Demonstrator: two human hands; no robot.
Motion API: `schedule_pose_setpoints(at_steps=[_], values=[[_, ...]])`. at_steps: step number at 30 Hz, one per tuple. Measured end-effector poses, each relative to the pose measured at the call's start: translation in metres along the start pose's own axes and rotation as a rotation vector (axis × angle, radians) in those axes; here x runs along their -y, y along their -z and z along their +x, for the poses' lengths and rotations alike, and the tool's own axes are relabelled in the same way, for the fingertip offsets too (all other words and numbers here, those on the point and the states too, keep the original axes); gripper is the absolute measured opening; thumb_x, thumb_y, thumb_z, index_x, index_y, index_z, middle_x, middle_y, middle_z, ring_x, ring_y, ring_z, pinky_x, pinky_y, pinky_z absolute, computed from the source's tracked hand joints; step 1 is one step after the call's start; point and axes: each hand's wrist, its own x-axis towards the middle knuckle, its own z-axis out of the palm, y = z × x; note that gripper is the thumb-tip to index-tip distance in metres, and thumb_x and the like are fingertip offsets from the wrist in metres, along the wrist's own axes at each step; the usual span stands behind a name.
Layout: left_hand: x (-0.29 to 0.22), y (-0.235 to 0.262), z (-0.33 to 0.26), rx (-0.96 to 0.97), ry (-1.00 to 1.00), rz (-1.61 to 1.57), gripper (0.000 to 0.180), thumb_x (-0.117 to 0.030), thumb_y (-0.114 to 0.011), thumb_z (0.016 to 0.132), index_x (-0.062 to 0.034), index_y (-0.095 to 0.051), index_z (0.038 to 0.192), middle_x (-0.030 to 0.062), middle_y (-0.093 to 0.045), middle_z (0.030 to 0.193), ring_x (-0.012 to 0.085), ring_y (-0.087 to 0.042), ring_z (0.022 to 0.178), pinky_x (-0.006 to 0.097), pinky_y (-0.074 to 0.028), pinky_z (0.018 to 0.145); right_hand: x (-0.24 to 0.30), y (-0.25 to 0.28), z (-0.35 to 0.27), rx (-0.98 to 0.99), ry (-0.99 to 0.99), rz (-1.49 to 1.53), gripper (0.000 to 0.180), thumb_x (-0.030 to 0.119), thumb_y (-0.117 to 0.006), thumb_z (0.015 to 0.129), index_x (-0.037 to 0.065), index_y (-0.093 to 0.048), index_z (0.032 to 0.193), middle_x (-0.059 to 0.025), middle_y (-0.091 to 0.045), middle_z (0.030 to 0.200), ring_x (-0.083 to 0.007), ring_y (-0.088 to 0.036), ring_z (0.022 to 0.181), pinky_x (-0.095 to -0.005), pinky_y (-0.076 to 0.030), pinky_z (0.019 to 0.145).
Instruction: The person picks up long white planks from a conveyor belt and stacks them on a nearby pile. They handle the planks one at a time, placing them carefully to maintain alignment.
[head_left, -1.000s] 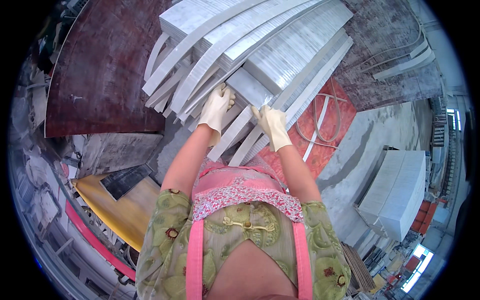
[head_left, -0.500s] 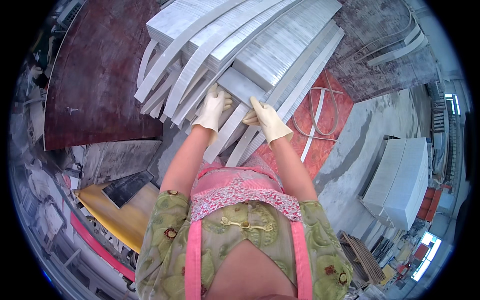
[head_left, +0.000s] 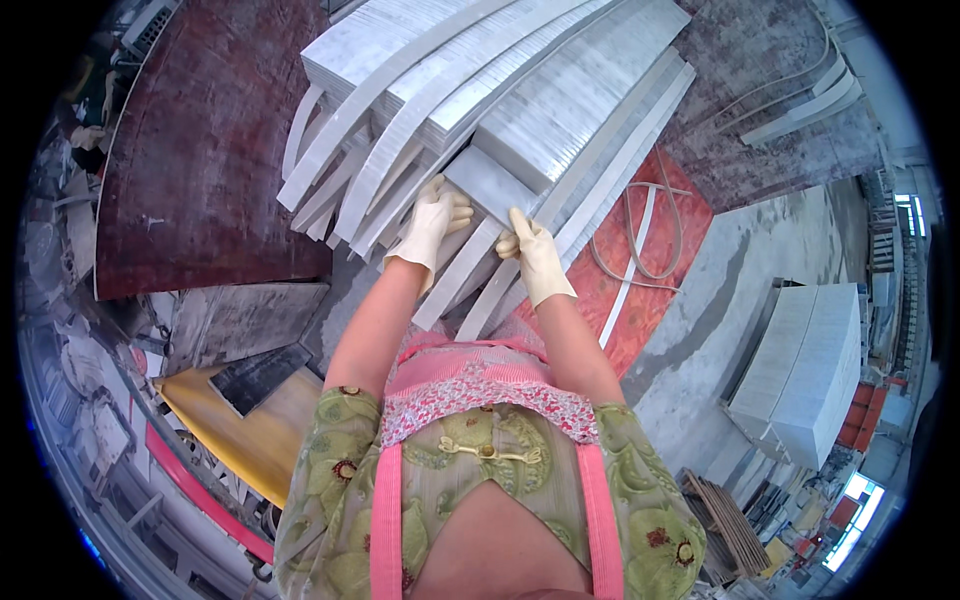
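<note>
Both hands wear cream-coloured rubber gloves and meet at a pale grey rectangular stone-like slab just in front of the person. The left hand is at the slab's near left corner, fingers curled inward and thumb up by the edge. The right hand is at the near right corner, thumb extended along it and the other fingers folded below. Whether either hand pinches the slab firmly or only steadies it cannot be told, since the underside is hidden.

The slab shows its broad face at the near end of a long, pale grey ridged row of thin pieces, and sits lower than that row's top. The row looks already packed tight and in line, while this one slab is not flush with it, so the handling of the slab appears unfinished. How many more pieces remain to be handled does not show.

To the left, a layered pale grey stack also looks arranged, with a long flat grey strip across it. Near the person, the ends of other narrow grey strips jut out unevenly. To the right lies a red marbled sheet bearing loose looped bands.
</note>
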Motion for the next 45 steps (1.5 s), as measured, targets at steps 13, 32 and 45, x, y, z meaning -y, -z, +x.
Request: schedule_pose_setpoints(at_steps=[13,32,45], values=[[-0.011,-0.004,-0.002,-0.013,-0.063,0.325,0.056,-0.019,-0.037,0.106,0.0021,-0.027,0.156,0.0157,-0.071,0.101,0.0189,-0.07,0.081,0.029,-0.059,0.073,0.024,0.001,0.0,-0.09,0.007,-0.465,0.062,0.051,-0.044,0.099,-0.007,-0.062,0.112,-0.0272,-0.068,0.113,-0.033,-0.066,0.103,-0.0419,-0.046,0.095],[-0.014,-0.004,0.011,-0.031,0.001,0.174,0.052,-0.02,-0.033,0.108,0.0051,-0.031,0.153,0.0179,-0.07,0.105,0.0208,-0.072,0.086,0.029,-0.06,0.075,0.063,-0.019,-0.005,-0.206,-0.137,-0.825,0.064,0.046,-0.041,0.1,-0.008,-0.059,0.129,-0.0332,-0.055,0.138,-0.0477,-0.053,0.13,-0.0487,-0.043,0.107],[-0.006,0.01,0.017,0.005,-0.036,0.4,0.053,-0.023,-0.037,0.107,-0.002,-0.031,0.156,0.0124,-0.07,0.087,0.0157,-0.066,0.067,0.029,-0.056,0.063,0.02,0.0,-0.041,-0.109,0.075,0.201,0.063,0.042,-0.051,0.104,-0.004,-0.043,0.147,-0.014,-0.052,0.142,-0.021,-0.049,0.131,-0.034,-0.036,0.113]])
